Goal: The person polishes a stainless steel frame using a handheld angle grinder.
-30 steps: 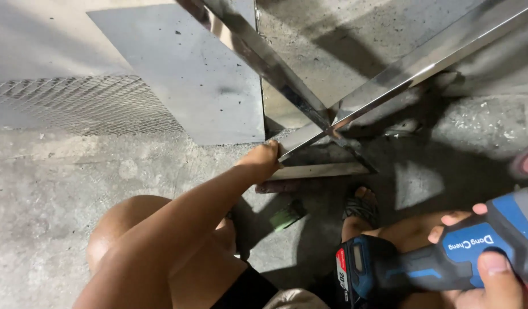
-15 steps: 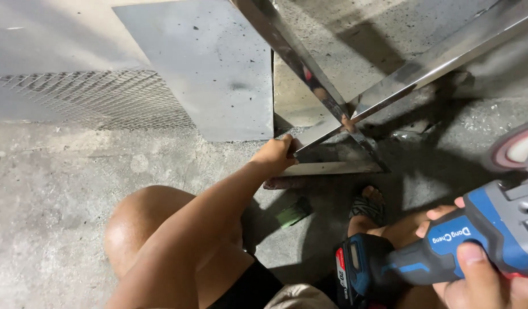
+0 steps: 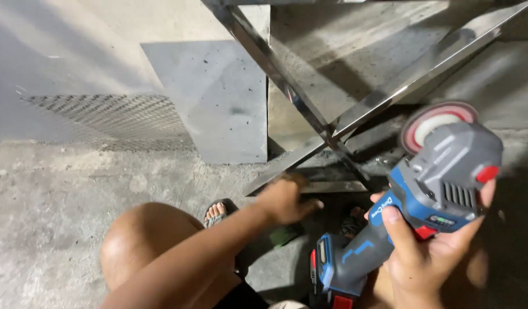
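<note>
Beneath the crossed steel bars (image 3: 332, 134), the left hand (image 3: 284, 200), blurred, seemingly empty, lay nearer their joint; the right hand (image 3: 429, 257) gripped the grinder (image 3: 412, 200), disc up.

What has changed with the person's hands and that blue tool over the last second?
The left hand has let go of the crossed metal bars and drawn back toward the body, blurred in motion. The right hand has raised the blue grinder up toward the bars, so its disc now shows fully. The grip on the grinder, the grey metal sheet and the mesh stayed the same.
</note>
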